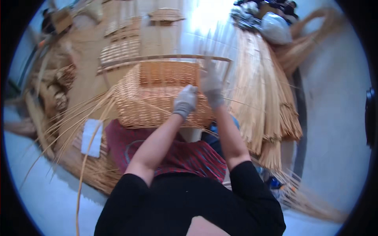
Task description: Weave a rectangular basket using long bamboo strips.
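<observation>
A half-woven wicker basket (143,114) rests across my lap, with loose strands (96,103) fanning out from its left side. Thin upright stakes rise from its far side, passing a wooden frame bar (165,57). In a grey glove, my left hand (186,101) is closed at the basket's near wall, right of its middle; what its fingers hold is hidden. My right hand (211,84), gloved too, is raised at the basket's right end beside the stakes. Motion blurs its fingers, so their grip does not show.
Long bundles of pale strips (256,94) lie to the right, below a whitish plastic bag (275,28). Woven pieces (120,51) lie beyond the basket at the left. A patterned red cloth (193,155) covers my lap; a white sheet (91,137) is left of it.
</observation>
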`<act>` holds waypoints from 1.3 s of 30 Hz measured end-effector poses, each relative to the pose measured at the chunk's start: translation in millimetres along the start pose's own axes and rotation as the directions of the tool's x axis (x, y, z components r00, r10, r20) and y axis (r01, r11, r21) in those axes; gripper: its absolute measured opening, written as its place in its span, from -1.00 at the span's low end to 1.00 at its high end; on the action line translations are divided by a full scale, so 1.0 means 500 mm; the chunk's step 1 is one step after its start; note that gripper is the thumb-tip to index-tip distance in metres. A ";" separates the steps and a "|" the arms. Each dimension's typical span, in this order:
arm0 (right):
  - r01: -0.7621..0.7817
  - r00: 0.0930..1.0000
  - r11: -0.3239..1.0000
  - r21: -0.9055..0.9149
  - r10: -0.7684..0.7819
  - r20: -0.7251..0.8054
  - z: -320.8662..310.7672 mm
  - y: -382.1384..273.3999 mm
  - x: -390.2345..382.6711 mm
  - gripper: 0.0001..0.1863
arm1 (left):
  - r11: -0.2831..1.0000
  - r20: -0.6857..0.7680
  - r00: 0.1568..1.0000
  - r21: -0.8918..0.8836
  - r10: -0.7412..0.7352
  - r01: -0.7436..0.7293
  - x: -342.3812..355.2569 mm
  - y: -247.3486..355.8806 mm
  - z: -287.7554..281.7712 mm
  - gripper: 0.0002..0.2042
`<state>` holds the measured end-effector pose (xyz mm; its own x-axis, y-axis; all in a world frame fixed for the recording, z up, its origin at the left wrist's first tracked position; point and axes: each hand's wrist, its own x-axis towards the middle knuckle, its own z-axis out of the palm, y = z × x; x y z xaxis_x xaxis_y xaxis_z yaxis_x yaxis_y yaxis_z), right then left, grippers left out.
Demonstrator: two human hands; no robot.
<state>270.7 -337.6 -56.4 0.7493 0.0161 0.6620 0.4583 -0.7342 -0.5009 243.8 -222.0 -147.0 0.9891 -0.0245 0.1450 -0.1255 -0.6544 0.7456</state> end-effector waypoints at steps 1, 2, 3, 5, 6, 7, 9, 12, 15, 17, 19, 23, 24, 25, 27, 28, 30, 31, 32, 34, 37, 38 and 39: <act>-0.130 0.991 0.968 0.214 0.133 0.000 -0.019 0.009 -0.010 -0.41 | 0.982 0.135 0.980 -0.094 -0.149 0.162 0.004 0.023 -0.011 -0.64; -0.270 0.960 0.876 0.400 0.278 0.039 -0.036 0.010 -0.029 -0.45 | 0.928 0.283 0.919 -0.174 -0.274 0.330 0.005 0.048 -0.029 -0.60; -0.400 0.906 0.729 0.556 0.404 0.122 -0.061 0.004 -0.056 -0.49 | 0.937 0.290 0.916 -0.131 -0.277 0.324 0.002 0.045 -0.046 -0.61; -0.215 0.974 0.963 0.164 0.223 -0.031 -0.084 0.087 -0.158 -0.50 | 0.952 0.258 0.932 -0.106 -0.253 0.287 -0.001 0.093 -0.068 -0.62; -0.504 0.849 0.775 0.380 0.526 0.053 -0.093 0.058 -0.187 -0.55 | 0.940 0.275 0.917 -0.102 -0.287 0.325 -0.008 0.087 -0.082 -0.61; -0.706 0.638 0.470 0.530 0.748 0.186 -0.108 0.028 -0.199 -0.60 | 0.932 0.297 0.905 -0.105 -0.305 0.348 -0.005 0.081 -0.090 -0.61; -0.658 0.628 0.478 0.582 0.774 0.074 -0.115 -0.027 -0.201 -0.66 | 0.912 0.327 0.912 -0.241 -0.246 0.332 -0.009 0.054 -0.091 -0.69; -0.601 0.797 0.734 0.317 0.523 0.302 -0.134 -0.145 -0.171 -0.80 | 0.833 0.117 0.991 -0.539 -0.070 0.122 -0.073 0.079 -0.186 -0.65; -0.273 0.820 0.945 0.181 0.131 0.557 -0.098 -0.282 -0.184 -0.77 | 0.889 -0.392 0.872 -0.224 0.293 -0.400 -0.159 -0.043 -0.297 -0.68; -0.364 0.542 0.928 -0.083 0.283 0.791 -0.046 -0.324 -0.176 -0.53 | 0.956 -0.514 0.848 -0.290 -0.129 -0.030 -0.218 -0.167 -0.329 -0.65; -0.201 0.837 0.977 -0.076 0.211 0.505 0.043 -0.276 -0.196 -0.38 | 0.849 -0.520 0.693 -0.454 -0.500 0.271 -0.234 -0.269 -0.352 -0.59; -0.197 0.781 0.980 -0.001 0.157 0.604 0.068 -0.363 -0.127 -0.70 | 0.952 -0.522 0.800 -0.232 -0.297 0.202 -0.212 -0.295 -0.458 -0.48; -0.087 0.605 0.995 -0.041 0.086 0.792 0.079 -0.387 -0.131 -0.75 | 0.900 -0.408 0.833 -0.375 -0.374 0.221 -0.210 -0.283 -0.483 -0.48; -0.089 0.582 0.989 0.118 -0.044 0.812 0.101 -0.409 -0.162 -0.76 | 0.983 -0.487 0.856 -0.034 -0.176 0.182 -0.222 -0.382 -0.464 -0.65; -0.104 0.616 0.864 0.493 -0.333 0.714 0.117 -0.491 -0.169 -0.70 | 0.685 -0.412 0.828 -0.727 -0.379 -0.048 -0.230 -0.485 -0.453 -0.70; -0.069 0.549 0.823 0.563 -0.440 0.710 0.120 -0.525 -0.151 -0.63 | 0.676 -0.243 0.775 -0.674 -0.583 0.297 -0.231 -0.426 -0.472 -0.66; 0.214 0.699 0.653 0.727 -0.622 0.353 0.179 -0.604 -0.170 -0.56 | 0.790 -0.361 0.834 -0.597 -0.417 0.136 -0.221 -0.457 -0.481 -0.64; 0.336 0.710 0.602 0.724 -0.668 0.225 0.191 -0.634 -0.164 -0.54 | 0.845 -0.344 0.857 -0.506 -0.383 0.174 -0.217 -0.419 -0.500 -0.62; 0.386 0.674 0.583 0.715 -0.708 0.214 0.185 -0.640 -0.143 -0.48 | 0.886 -0.306 0.889 -0.421 -0.341 0.195 -0.202 -0.385 -0.510 -0.58; 0.266 0.530 0.570 0.777 -0.760 0.376 0.201 -0.618 -0.177 -0.45 | 0.952 -0.270 0.923 -0.211 -0.275 0.222 -0.261 -0.318 -0.589 -0.52; 0.237 0.383 0.528 0.815 -0.822 0.421 0.159 -0.540 -0.184 -0.46 | 0.972 -0.183 0.964 0.102 -0.192 0.213 -0.258 -0.177 -0.622 -0.41; 0.321 0.298 0.560 0.764 -0.825 0.479 0.152 -0.525 -0.181 -0.48 | 0.986 -0.239 0.966 -0.154 -0.094 0.058 -0.254 -0.155 -0.613 -0.50; 0.288 0.285 0.628 0.723 -0.777 0.561 0.135 -0.537 -0.157 -0.53 | 0.956 -0.310 0.945 -0.293 -0.100 0.005 -0.249 -0.188 -0.605 -0.60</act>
<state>121.0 -95.8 -11.3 0.1257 0.9559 0.2656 0.8490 0.0349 -0.5272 109.4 71.1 -38.3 0.9240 0.2768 0.2639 -0.1372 -0.4041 0.9043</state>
